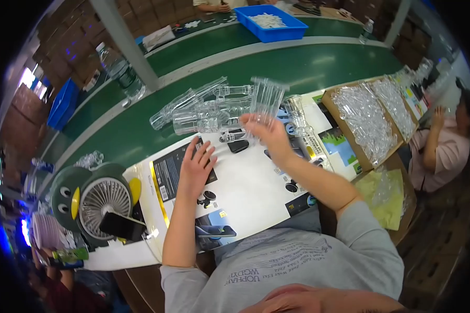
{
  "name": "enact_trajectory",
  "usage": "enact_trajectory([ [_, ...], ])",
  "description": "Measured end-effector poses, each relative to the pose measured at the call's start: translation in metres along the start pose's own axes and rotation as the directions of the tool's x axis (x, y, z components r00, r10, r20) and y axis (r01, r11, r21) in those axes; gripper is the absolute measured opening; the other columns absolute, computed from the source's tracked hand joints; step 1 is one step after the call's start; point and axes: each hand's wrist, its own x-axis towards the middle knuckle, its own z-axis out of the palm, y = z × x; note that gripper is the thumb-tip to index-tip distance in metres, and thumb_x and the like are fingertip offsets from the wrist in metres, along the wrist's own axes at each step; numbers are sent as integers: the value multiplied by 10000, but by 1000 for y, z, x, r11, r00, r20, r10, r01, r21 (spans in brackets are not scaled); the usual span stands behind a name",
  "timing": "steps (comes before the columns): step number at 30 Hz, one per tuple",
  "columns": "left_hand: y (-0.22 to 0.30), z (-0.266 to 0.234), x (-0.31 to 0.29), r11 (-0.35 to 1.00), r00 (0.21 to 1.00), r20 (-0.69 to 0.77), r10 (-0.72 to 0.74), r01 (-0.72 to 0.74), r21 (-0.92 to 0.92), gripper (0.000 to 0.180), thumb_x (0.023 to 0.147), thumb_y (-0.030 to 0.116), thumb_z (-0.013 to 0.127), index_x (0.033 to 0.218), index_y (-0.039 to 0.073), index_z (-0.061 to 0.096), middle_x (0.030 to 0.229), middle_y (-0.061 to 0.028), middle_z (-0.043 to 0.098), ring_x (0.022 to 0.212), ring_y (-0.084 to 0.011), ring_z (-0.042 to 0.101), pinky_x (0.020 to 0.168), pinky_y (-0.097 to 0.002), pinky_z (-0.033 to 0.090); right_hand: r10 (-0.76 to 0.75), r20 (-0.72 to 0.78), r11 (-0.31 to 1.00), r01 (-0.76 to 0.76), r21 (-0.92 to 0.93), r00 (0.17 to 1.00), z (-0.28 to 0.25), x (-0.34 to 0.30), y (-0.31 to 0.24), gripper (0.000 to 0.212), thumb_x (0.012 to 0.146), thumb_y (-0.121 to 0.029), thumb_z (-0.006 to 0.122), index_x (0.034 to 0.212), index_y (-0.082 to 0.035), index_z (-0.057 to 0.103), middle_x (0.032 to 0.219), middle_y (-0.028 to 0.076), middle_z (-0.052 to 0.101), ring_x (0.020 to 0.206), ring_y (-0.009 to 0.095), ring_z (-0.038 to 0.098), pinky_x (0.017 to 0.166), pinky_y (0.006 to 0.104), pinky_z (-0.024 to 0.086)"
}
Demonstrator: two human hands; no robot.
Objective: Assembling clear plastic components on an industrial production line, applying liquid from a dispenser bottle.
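My right hand [266, 130] grips the lower end of a clear ribbed plastic piece [269, 96], blurred at its top and tilted up over the work surface. My left hand [196, 168] is open with fingers spread, palm down, holding nothing. Just beyond it lies a pile of clear plastic tube-like parts [203, 116] on the green belt's near edge. A small black object [238, 146] rests between my hands on the white printed board [245, 182]. More clear parts [297, 112] stand right of my right hand.
Cardboard trays of clear plastic pieces [363, 122] sit at right, near a seated person [444, 138]. A green fan [105, 201] with a phone [121, 226] against it stands at left. Across the green belt [318, 65] are a blue bin [282, 34] and a water bottle [121, 73].
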Motion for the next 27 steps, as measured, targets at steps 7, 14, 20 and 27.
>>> enact_trajectory([
  [7, 19, 5, -1, 955, 931, -360, -56, -56, -292, 677, 866, 510, 434, 1295, 15, 262, 1307, -184, 349, 1222, -334, 346, 1028, -456, 293, -491, 459, 400, 660, -636, 740, 25, -26, 42, 438, 621, -126, 722, 1026, -47, 576, 1042, 137, 583, 967, 295, 563, 825, 347, 458],
  [14, 49, -17, -8, 824, 912, -390, 132, -319, -468, 546, 824, 327, 457, 1190, -65, 358, 1157, -178, 470, 1091, -319, 463, 960, -454, 375, -392, 732, 251, 830, -497, 557, 34, -31, 33, 499, 564, -85, 686, 1044, -45, 554, 1097, 137, 556, 1017, 314, 533, 856, 358, 457],
  [20, 73, -20, -13, 729, 778, -593, 207, -527, -436, 486, 819, 422, 452, 1081, 12, 446, 1073, -132, 490, 1029, -290, 475, 916, -462, 381, 74, 496, 833, 220, -507, 865, 20, -31, 25, 420, 777, -176, 626, 1135, -19, 472, 1012, 85, 548, 846, 148, 557, 765, 311, 461],
  [27, 75, -11, -13, 760, 813, -476, 336, -533, -373, 464, 834, 464, 478, 1016, 37, 482, 954, -110, 510, 945, -282, 493, 946, -464, 356, 536, 607, 844, -362, -396, 586, 15, -25, 31, 302, 873, -222, 543, 1068, 3, 494, 803, 56, 582, 699, 122, 582, 660, 254, 456],
])
